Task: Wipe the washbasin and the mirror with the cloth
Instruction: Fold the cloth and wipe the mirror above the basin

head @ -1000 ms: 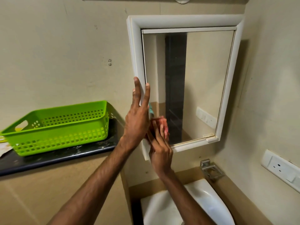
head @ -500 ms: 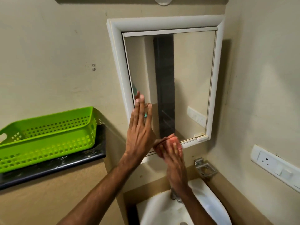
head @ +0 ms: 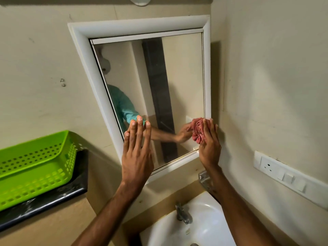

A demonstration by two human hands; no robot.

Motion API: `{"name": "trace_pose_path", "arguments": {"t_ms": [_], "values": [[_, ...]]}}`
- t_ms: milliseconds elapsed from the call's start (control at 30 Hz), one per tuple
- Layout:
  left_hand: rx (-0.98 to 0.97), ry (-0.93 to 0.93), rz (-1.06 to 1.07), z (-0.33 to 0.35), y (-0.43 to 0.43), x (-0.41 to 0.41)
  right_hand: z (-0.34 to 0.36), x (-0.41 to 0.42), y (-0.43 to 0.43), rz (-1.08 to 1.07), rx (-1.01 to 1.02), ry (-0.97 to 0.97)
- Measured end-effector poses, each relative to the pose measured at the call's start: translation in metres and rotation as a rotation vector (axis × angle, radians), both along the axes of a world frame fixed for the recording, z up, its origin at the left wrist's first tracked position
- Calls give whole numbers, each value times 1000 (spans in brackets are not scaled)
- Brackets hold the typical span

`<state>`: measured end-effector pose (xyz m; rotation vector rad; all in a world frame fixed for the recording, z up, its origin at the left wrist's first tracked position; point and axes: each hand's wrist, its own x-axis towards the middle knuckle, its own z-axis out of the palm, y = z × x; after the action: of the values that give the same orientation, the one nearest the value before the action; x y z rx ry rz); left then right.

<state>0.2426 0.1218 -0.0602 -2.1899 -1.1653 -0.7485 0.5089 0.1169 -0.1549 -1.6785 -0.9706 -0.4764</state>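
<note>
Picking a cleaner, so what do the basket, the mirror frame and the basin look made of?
Basket: glossy green plastic, moulded holes. Mirror frame: smooth white, probably plastic or painted wood. Basin: likely glazed ceramic, white with shiny highlights.

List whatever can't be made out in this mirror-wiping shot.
Head view only.
- washbasin: bowl cut off by bottom edge; right forearm covers its right rim.
- cloth: mostly hidden behind the right hand.
- metal holder under the mirror: largely behind the forearm.
- left hand: palm contact with glass unclear.
</note>
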Motion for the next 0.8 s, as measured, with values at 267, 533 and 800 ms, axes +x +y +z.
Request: {"name": "trace_pose_path", "arguments": {"t_ms": [267, 533, 800], "values": [[-26, -20, 5, 1, -2, 2, -16, -9, -29, 89, 97, 488], [-45, -33, 14, 1, -5, 7, 7, 9, -42, 216, 38, 512], [-41, -42, -6, 3, -7, 4, -37, -7, -33, 185, 118, 878]]}}
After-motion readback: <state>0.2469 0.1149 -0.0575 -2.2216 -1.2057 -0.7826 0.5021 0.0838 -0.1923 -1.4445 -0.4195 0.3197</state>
